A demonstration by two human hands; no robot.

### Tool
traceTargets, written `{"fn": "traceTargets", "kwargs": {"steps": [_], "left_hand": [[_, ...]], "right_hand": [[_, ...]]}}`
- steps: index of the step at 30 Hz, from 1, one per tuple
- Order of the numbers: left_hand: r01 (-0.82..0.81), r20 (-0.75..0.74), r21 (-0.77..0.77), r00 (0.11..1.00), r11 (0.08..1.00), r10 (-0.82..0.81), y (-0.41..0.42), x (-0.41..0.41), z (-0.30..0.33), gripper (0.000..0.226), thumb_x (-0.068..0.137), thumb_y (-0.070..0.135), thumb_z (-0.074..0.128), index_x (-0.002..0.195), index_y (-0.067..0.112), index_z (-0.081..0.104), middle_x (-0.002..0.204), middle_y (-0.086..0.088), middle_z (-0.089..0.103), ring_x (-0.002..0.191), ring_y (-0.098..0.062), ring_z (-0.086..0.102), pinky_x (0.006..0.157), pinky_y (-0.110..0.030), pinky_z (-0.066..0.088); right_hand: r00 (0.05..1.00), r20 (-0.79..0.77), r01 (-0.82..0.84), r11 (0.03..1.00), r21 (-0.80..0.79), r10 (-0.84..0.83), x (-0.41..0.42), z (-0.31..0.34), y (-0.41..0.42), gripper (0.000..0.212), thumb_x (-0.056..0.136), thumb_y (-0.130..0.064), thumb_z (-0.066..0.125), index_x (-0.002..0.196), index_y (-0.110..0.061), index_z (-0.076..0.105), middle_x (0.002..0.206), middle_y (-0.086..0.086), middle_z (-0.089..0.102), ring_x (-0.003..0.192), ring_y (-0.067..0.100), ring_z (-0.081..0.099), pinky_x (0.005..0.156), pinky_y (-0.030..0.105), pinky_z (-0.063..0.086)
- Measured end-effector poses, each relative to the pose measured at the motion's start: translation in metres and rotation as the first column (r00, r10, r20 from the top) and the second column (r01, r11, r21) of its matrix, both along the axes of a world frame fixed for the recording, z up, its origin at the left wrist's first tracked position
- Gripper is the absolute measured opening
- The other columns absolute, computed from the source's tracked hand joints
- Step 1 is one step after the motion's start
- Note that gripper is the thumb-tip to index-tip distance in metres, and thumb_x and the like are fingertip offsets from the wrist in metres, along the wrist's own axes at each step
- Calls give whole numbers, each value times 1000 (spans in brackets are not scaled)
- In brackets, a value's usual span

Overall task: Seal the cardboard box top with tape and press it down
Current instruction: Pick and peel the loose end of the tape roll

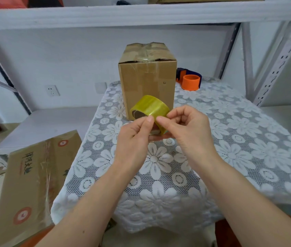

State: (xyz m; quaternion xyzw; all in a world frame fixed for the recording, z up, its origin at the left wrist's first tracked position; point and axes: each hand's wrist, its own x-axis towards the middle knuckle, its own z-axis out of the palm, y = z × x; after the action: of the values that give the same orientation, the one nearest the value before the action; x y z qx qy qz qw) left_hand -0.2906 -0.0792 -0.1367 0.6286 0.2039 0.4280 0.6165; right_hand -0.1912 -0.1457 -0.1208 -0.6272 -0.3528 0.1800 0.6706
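You are at the start of the job: finding the loose end of the tape. Your left hand [134, 134] cradles the yellowish tape roll [150, 108] from below, its fingers curled closed around the roll and the thumb lying on the outer wrap. Your right hand [189, 125] meets it from the other side, thumb and forefinger pinched nearly shut at the roll's near rim, seemingly picking at the tape's edge; whether a free end is already lifted you cannot tell from here.

The cardboard box [147, 81] stands upright toward the far edge of the worktop [230, 139], just behind the roll and apart from both hands. Its top flaps are folded shut, with some shiny tape already across them. An orange and dark tape dispenser [190, 80] sits to the box's right near the far edge, untouched. A larger printed carton [32, 177] lies off the worktop's left edge.

Next, you likely need to peel a clean strip free, carry the roll up over the box, anchor the end on the near face, and draw it across the top seam before pressing it flat.
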Motion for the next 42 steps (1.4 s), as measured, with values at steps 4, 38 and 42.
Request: {"fn": "traceTargets", "kwargs": {"steps": [4, 38, 42], "left_hand": [[-36, 2, 37, 999, 999, 36, 1, 2, -4, 32, 98, 13, 46, 90, -4, 71, 91, -20, 74, 84, -29, 73, 72, -26, 57], [-125, -11, -80, 992, 989, 125, -3, 2, 1, 29, 94, 9, 53, 76, -4, 70, 83, -16, 75, 75, -18, 74, 76, -28, 59], [-86, 40, -225, 995, 971, 97, -2, 1, 3, 23, 93, 7, 53, 82, -4, 70, 84, -13, 76, 78, -19, 74, 73, -26, 58]], "right_hand": [[998, 57, 19, 1000, 0, -19, -1, 1, -1, 14, 75, -9, 77, 81, -13, 66, 77, 9, 67, 76, 30, 67, 71, 47, 60], [996, 40, 79, 997, -17, -78, -7, -5, 3, 6, 82, -11, 69, 76, -11, 69, 76, 8, 71, 78, 27, 69, 76, 41, 58], [993, 55, 100, 995, 1, -100, -9, -8, 5, 7, 81, -12, 70, 75, -13, 67, 71, 0, 67, 68, 14, 64, 68, 26, 54]]}}
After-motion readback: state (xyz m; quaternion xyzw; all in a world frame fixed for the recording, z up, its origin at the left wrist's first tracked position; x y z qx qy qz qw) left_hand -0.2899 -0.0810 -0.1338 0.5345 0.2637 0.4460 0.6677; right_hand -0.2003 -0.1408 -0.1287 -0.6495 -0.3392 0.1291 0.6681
